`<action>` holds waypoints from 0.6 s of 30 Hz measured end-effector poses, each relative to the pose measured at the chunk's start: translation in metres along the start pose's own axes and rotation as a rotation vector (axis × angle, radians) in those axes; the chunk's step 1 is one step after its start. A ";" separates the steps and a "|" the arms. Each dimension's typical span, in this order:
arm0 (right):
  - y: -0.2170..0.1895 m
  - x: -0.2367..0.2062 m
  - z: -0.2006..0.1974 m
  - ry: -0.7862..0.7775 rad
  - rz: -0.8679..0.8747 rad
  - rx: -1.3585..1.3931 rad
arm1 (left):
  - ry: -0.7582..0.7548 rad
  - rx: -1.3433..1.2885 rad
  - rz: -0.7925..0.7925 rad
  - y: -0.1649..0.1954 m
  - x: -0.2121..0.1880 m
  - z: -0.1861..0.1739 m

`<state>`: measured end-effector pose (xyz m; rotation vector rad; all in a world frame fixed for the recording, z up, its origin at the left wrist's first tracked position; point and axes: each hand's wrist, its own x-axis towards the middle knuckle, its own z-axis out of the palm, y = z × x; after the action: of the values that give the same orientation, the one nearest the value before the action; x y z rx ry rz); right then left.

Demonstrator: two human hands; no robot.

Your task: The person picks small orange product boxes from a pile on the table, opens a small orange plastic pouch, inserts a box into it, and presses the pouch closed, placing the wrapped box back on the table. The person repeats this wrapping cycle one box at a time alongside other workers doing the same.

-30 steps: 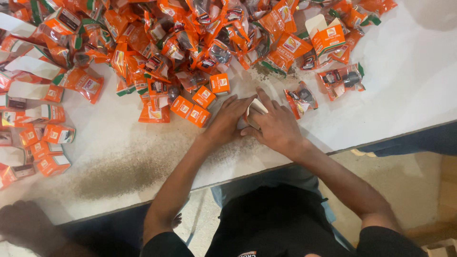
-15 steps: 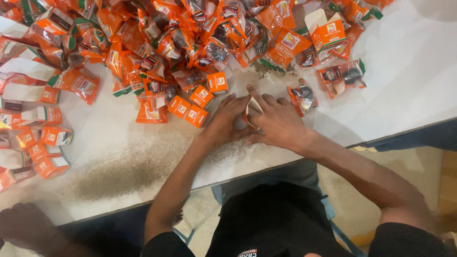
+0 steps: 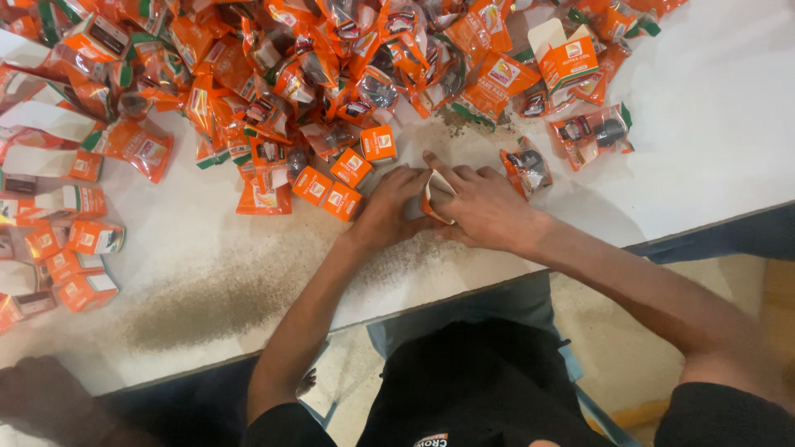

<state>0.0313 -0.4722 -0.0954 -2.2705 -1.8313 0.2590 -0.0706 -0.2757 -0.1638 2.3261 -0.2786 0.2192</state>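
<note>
Both hands meet on the white surface point(image 3: 704, 124) below the orange packet heap point(image 3: 315, 74); left hand point(image 3: 389, 211) and right hand point(image 3: 489, 211) fingers pinch a small carton point(image 3: 436, 192) between them

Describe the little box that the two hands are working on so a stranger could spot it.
On the white table, below the orange packet pile, left hand and right hand meet. Between them is the small carton: the only one gripped, its white inside showing.

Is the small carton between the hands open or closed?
Open: the carton shows a raised white flap between the left hand and right hand.
</note>
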 end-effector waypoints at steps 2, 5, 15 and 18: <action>-0.001 0.005 -0.003 -0.059 -0.012 -0.072 | 0.037 0.002 0.045 0.001 0.001 -0.001; -0.004 0.010 -0.008 -0.215 -0.020 -0.239 | -0.004 -0.045 0.017 0.002 0.003 -0.005; 0.012 0.003 0.004 0.190 -0.026 0.164 | 0.103 -0.039 0.041 -0.009 -0.004 0.004; 0.008 -0.022 0.022 0.441 0.105 0.336 | 0.178 -0.018 -0.028 -0.011 -0.003 0.011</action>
<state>0.0283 -0.4938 -0.1184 -1.9950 -1.3387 0.0659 -0.0697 -0.2752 -0.1797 2.2735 -0.1582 0.4060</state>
